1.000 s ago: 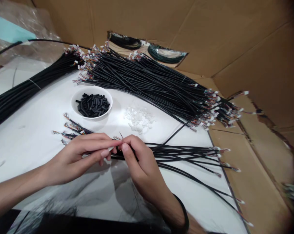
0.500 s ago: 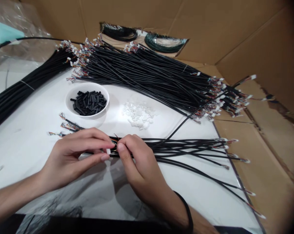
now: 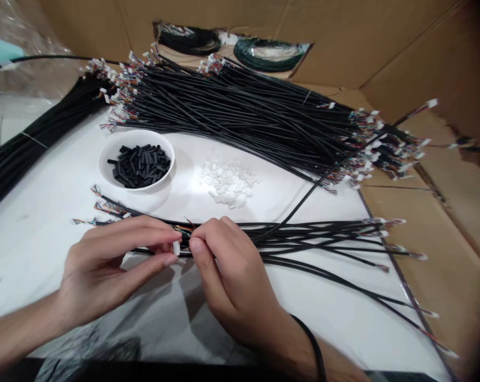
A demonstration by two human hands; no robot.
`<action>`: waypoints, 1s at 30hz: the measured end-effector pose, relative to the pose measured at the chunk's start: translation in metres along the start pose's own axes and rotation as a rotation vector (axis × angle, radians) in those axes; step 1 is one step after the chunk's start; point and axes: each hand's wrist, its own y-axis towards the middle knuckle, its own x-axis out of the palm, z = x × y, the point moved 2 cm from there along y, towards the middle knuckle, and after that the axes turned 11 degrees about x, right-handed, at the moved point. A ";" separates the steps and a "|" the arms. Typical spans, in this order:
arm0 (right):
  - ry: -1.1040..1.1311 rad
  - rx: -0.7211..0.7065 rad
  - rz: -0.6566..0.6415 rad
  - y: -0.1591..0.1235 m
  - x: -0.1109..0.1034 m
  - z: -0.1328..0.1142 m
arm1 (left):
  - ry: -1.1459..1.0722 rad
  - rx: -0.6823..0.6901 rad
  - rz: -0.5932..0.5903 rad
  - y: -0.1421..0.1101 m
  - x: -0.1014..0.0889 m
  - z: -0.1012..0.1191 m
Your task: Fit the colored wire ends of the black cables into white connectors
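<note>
Both left hand (image 3: 112,270) and right hand (image 3: 232,281) pinch a cable end (image 3: 184,231), near a white bowl (image 3: 136,183) of black sleeves (image 3: 139,166).

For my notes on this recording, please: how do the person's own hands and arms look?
The left hand and right hand are bare, without gloves or sleeves. A thin black band circles the right wrist.
</note>
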 end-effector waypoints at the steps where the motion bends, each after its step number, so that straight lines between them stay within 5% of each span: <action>1: 0.001 0.004 -0.007 0.000 0.000 0.000 | 0.009 -0.006 0.011 0.000 0.000 0.000; 30: 0.005 0.013 -0.044 -0.001 0.001 -0.001 | 0.095 0.049 -0.015 -0.001 0.002 0.002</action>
